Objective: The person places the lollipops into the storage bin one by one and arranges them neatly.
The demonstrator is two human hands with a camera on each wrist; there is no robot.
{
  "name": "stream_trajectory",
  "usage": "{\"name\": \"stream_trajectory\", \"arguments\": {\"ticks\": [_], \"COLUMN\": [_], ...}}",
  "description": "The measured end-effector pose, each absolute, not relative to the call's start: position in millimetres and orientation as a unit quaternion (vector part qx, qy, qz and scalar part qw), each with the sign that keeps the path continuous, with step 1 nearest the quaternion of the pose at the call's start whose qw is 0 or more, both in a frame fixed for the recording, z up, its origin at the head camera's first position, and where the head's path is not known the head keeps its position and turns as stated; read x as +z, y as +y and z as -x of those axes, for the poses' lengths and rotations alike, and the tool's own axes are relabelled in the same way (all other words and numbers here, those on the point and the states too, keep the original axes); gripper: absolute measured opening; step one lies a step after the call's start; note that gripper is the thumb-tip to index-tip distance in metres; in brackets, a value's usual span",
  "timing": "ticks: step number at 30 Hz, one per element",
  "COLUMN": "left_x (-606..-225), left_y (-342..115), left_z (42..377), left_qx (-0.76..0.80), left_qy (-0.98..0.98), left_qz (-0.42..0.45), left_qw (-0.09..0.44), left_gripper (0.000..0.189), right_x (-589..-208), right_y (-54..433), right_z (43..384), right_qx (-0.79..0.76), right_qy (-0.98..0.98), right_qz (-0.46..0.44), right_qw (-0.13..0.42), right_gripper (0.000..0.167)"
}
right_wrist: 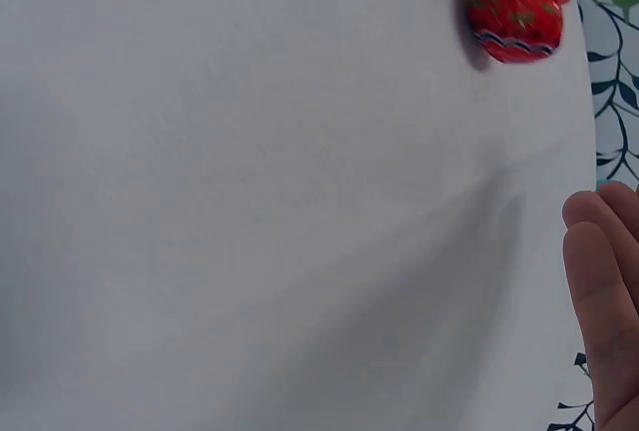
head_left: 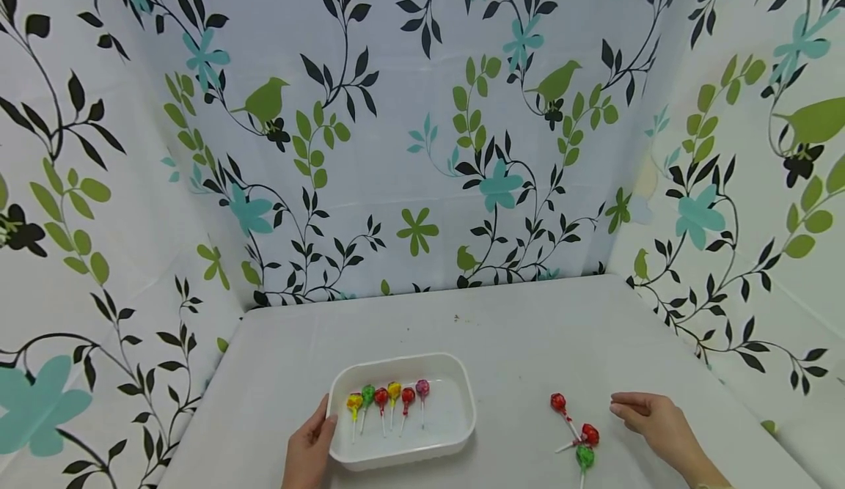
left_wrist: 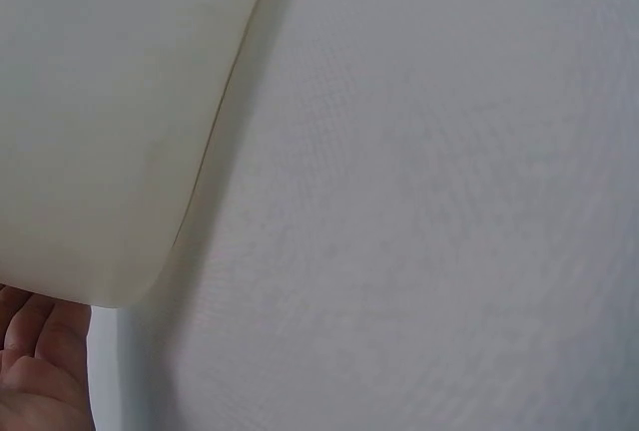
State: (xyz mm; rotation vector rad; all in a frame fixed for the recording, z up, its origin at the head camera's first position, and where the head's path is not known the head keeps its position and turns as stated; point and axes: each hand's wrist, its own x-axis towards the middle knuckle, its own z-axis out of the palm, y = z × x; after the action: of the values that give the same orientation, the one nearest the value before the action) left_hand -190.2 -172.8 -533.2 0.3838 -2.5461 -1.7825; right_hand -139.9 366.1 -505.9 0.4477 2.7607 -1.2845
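A white plastic tray (head_left: 450, 410) stands on the table at centre-left in the head view. Inside it lies a row of wrapped lollipops, among them a green one (head_left: 367, 394) and a purple one (head_left: 422, 387). My left hand (head_left: 309, 443) holds the tray at its left end; the left wrist view shows curled fingers against the outer wall. To the right lie a red lollipop (head_left: 558, 402), a second red lollipop (head_left: 590, 435) and a green lollipop (head_left: 584, 457), their sticks crossing. Just right of these, my right hand (head_left: 655, 424) hovers with fingers extended, holding nothing.
A white table (head_left: 396, 331) carries everything. Patterned cloth (head_left: 416, 144) with leaves, flowers and birds hangs behind it and along both sides. Small dark specks (head_left: 462, 319) dot the table near its back edge.
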Motion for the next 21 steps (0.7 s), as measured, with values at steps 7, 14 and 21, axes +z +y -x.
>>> {"name": "stream_trajectory", "arguments": {"ticks": [7,14,21], "left_x": [-534.0,-533.9,-533.9], "left_y": [-174.0,-174.3,-173.9], "left_z": [190.0,190.7,190.5], "left_qx": [-0.571,-0.574,-0.578], "left_qy": [-0.812,-0.809,-0.806], "left_qz": [-0.122,-0.130,-0.129], "left_qw": [0.006,-0.001,0.000], "left_gripper": [0.052,0.053,0.053], "right_x": [-517.6,-510.3,-505.1], "right_y": [348.1,337.7,330.9], "right_z": [140.0,162.0,180.8], "right_qx": [-0.406,-0.391,-0.373], "right_qy": [0.902,0.914,0.923], "right_qz": [-0.142,-0.102,-0.079], "right_qw": [0.033,0.036,0.047], "right_gripper": [0.036,0.036,0.036]}}
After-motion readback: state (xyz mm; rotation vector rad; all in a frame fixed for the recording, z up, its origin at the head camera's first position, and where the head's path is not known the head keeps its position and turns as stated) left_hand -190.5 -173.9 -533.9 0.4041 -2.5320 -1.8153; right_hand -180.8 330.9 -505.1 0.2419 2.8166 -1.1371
